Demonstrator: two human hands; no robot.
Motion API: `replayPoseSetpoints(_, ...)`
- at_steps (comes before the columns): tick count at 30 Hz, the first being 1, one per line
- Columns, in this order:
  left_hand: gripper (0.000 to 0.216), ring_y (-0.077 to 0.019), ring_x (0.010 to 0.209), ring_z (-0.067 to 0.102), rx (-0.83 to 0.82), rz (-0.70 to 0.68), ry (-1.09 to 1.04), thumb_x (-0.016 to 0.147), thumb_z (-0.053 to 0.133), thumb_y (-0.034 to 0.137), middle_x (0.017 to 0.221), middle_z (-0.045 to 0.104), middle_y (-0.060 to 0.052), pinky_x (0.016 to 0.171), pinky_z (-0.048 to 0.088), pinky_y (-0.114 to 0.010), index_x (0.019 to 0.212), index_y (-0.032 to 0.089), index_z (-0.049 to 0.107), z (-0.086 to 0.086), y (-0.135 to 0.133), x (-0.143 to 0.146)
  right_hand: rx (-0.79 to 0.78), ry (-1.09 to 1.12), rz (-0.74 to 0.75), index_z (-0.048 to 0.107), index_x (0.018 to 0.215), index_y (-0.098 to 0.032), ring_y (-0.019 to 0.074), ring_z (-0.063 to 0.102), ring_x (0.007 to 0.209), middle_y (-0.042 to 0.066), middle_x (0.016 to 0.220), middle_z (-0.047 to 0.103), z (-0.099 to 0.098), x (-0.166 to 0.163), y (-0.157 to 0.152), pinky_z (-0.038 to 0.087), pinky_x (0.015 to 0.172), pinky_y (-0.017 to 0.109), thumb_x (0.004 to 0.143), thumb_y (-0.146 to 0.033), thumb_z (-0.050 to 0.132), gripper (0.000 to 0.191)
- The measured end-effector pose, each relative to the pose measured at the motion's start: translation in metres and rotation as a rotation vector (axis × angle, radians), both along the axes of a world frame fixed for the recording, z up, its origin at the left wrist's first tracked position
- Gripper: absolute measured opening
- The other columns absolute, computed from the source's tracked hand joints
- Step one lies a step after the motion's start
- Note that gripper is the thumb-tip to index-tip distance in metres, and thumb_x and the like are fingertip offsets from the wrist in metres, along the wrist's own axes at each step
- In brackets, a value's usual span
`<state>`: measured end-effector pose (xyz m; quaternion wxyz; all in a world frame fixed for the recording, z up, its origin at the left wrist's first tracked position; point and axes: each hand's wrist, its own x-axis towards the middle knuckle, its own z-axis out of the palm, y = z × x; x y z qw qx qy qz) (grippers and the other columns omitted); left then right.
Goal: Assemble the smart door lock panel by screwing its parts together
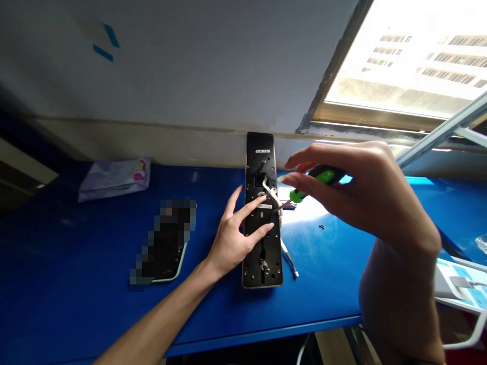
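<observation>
A long black panel (262, 243), which looks like the back of a door lock, lies on the blue table, its far end near the wall. My left hand (236, 230) rests on its left side with the fingers spread over the face. My right hand (342, 177) grips a green and black screwdriver (299, 195), whose tip meets the panel's right side near the middle. From an opening in the panel a white-sleeved cable (283, 246) runs down the right side and ends in a small plug on the table.
A few small dark screws (321, 227) lie right of the panel. A phone (171, 243), partly pixelated, and a purple-white packet (116, 177) are at left. At right stand a power strip with a charger (451, 286) and a metal frame (441, 132) below the window.
</observation>
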<state>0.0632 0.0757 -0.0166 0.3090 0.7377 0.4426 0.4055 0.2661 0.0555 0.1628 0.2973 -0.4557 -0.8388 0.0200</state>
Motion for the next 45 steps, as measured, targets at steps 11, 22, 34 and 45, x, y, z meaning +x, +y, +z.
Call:
replayPoseSetpoints(11,0.051,-0.0325,0.151,0.052,-0.041,0.028,-0.135,0.092,0.079,0.034,0.172,0.036,-0.006,0.12,0.054,-0.046,0.142,0.032,0.069,-0.0032,-0.0019,0.0061,0.002,0.021,0.126,0.076,0.11,-0.016,0.0123,0.069,0.068,0.002,0.088,0.079,0.0001,-0.0013,-0.0026,0.054,0.062,0.026,0.095,-0.02,0.069,0.017)
replayPoseSetpoints(22,0.047,-0.0331,0.152,0.051,-0.055,0.049,-0.18,0.092,0.078,0.035,0.172,0.036,-0.005,0.124,0.049,-0.049,0.138,0.033,0.073,-0.0017,-0.0052,0.0025,0.0,0.035,0.242,0.071,0.132,-0.014,0.0152,0.076,0.088,0.007,0.113,0.08,-0.0005,0.0007,-0.0025,0.06,0.072,0.027,0.09,-0.005,0.059,0.044)
replayPoseSetpoints(34,0.049,-0.0341,0.155,0.047,0.013,0.079,-0.079,0.093,0.077,0.037,0.173,0.035,-0.006,0.127,0.045,-0.051,0.141,0.032,0.07,-0.0038,-0.0012,-0.0016,0.073,-0.003,0.132,0.079,0.103,-0.02,0.0087,0.07,0.062,-0.001,0.083,0.08,-0.0026,0.0012,0.0006,0.052,0.059,0.022,0.103,-0.026,0.067,0.014)
replayPoseSetpoints(45,0.047,-0.0338,0.155,0.047,0.005,0.089,-0.021,0.095,0.072,0.034,0.17,0.036,-0.008,0.126,0.046,-0.05,0.142,0.031,0.068,0.0002,-0.0059,0.0016,0.066,0.027,0.128,0.078,0.103,-0.017,0.0116,0.072,0.07,0.001,0.088,0.08,-0.0029,-0.0008,0.0033,0.056,0.064,0.025,0.099,-0.028,0.072,0.013)
